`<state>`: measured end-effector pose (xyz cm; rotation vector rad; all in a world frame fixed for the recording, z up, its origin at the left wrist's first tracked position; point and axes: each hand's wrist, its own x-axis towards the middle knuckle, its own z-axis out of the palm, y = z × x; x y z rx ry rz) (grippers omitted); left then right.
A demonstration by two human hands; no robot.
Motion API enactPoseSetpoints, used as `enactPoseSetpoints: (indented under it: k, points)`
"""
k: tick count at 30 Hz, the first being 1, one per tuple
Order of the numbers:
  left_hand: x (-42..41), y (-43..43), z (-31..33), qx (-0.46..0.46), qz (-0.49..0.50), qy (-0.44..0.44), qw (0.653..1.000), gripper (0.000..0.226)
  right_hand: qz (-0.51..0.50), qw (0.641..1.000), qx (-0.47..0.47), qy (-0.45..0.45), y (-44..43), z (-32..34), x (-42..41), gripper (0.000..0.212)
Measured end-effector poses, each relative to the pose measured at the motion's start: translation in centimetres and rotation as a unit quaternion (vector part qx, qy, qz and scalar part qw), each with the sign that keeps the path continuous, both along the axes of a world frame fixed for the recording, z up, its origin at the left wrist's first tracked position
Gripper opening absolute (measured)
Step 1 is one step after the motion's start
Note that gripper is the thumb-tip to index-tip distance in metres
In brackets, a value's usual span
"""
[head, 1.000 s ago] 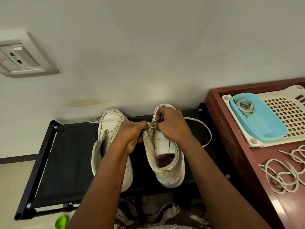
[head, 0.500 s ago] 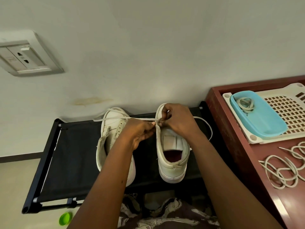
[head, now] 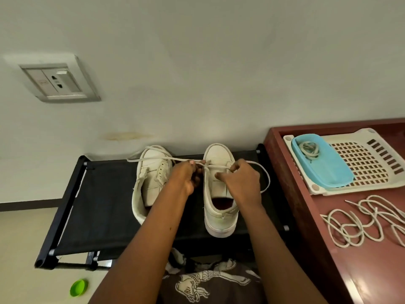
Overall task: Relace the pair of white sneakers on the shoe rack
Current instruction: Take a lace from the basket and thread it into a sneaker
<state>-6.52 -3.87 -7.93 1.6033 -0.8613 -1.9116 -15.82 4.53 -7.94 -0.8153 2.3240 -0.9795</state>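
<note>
Two white sneakers stand side by side on a black shoe rack (head: 105,207), toes toward the wall. The left sneaker (head: 151,178) has no lace through its eyelets. A white lace (head: 219,166) crosses the lowest eyelets of the right sneaker (head: 219,207). My left hand (head: 186,174) pinches the lace's left part, which trails over the left sneaker's toe. On the other side, my right hand (head: 241,183) pinches the right part, which loops out toward the rack's right edge.
A dark red table (head: 361,270) stands right of the rack. On it a white perforated tray (head: 377,163) bears a blue dish (head: 328,170) with a coiled lace, and another loose lace (head: 361,222) lies nearer. A green cap (head: 78,287) lies on the floor.
Both hands have drawn apart, pulling the lace straight across the right sneaker's lowest eyelets. The right sneaker now sits flat on the rack.
</note>
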Motion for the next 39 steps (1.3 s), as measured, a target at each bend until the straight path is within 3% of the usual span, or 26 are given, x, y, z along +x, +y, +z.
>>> enactPoseSetpoints:
  k: [3, 8, 11, 13, 15, 18, 21, 23, 26, 32, 39]
  points:
    - [0.8, -0.6, 0.6, 0.011, 0.043, 0.032, 0.998, 0.037, -0.017, 1.0, 0.019, 0.016, 0.1, -0.1, -0.5, 0.017]
    - [3.7, -3.2, 3.4, -0.096, 0.114, 0.016, 0.989, 0.033, -0.026, 0.998, 0.06, 0.006, 0.0, -0.1, -0.7, 0.03]
    - [6.9, -5.5, 4.4, -0.192, 0.244, -0.035, 0.95, 0.028, 0.034, 0.993, 0.111, -0.021, -0.2, 0.2, -1.8, 0.038]
    - [8.4, -6.1, 4.6, -0.264, 0.28, -0.14, 0.912, 0.019, 0.091, 0.985, 0.12, -0.081, -0.1, 0.5, -3.0, 0.037]
    - [8.3, -5.7, 4.6, -0.314, 0.228, -0.254, 0.886, 0.028, 0.13, 0.965, 0.109, -0.198, 0.4, 1.3, -3.8, 0.028]
    - [6.4, -4.4, 4.1, -0.376, 0.027, -0.348, 0.858, 0.028, 0.152, 0.937, 0.086, -0.302, 0.9, 1.6, -4.6, 0.023]
    - [4.1, -3.4, 3.8, -0.392, -0.175, -0.462, 0.776, 0.027, 0.171, 0.92, 0.079, -0.344, 1.2, 1.7, -5.1, 0.022]
    - [2.8, -2.6, 3.6, -0.397, -0.274, -0.468, 0.74, 0.022, 0.2, 0.906, 0.094, -0.362, 1.3, 1.8, -5.4, 0.024]
    - [1.5, -1.4, 2.6, -0.381, -0.378, -0.415, 0.735, 0.023, 0.223, 0.892, 0.125, -0.372, 1.5, 1.7, -5.6, 0.027]
    - [1.3, -1.2, 2.2, -0.404, -0.374, -0.422, 0.721, 0.021, 0.207, 0.893, 0.151, -0.37, 1.0, 1.3, -5.5, 0.017]
    - [3.1, -1.9, 3.4, -0.432, -0.242, -0.485, 0.72, 0.013, 0.196, 0.891, 0.167, -0.375, 0.9, 1.2, -5.5, 0.011]
